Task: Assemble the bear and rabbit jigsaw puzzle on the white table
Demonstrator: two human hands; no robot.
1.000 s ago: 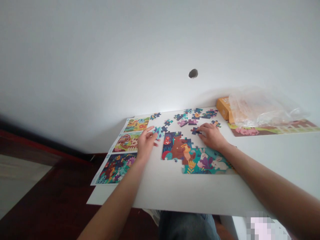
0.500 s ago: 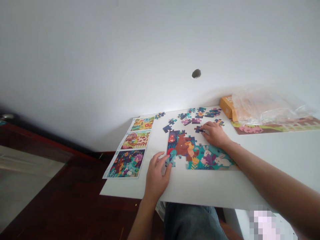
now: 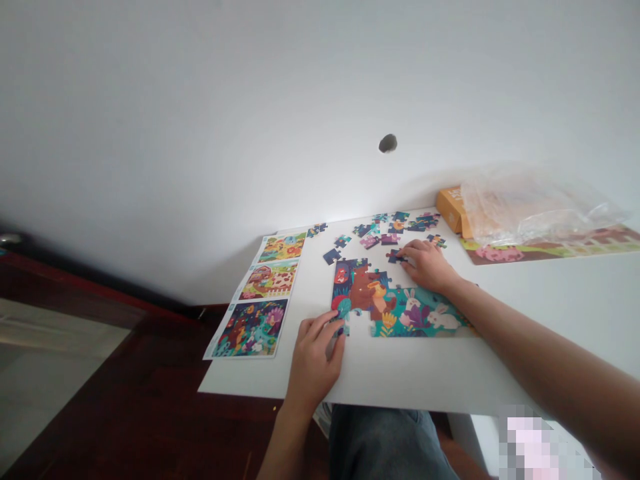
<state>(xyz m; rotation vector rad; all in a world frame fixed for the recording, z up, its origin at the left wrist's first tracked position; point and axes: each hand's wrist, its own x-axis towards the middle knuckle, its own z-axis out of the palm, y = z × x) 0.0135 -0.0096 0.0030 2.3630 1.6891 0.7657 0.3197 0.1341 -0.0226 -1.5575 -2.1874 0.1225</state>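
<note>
A partly joined jigsaw puzzle (image 3: 360, 287) lies on the white table, showing a brown bear and white rabbits. There is a gap in its lower edge, right of the lower-left corner. My left hand (image 3: 315, 353) rests at that corner, fingertips touching the puzzle's edge, with thumb and fingers apart. Above the puzzle, my right hand (image 3: 427, 263) has its fingertips closed on a dark blue puzzle piece (image 3: 393, 255) lying on the table. Its forearm and palm cover part of the puzzle's right side. Several loose puzzle pieces (image 3: 390, 239) are scattered behind, toward the wall.
On the left lies a picture sheet (image 3: 235, 337) with three printed scenes. At the back right, an orange box (image 3: 451, 210) stands beside a clear plastic bag (image 3: 540, 210). A farm-scene strip (image 3: 540, 252) lies partly under the bag. The wall (image 3: 300, 133) borders the table's far edge.
My left hand has lowered slightly, its fingers drawing closer together on the puzzle's lower-left corner. My right hand stays at the dark blue piece. The view has shifted slightly.
</note>
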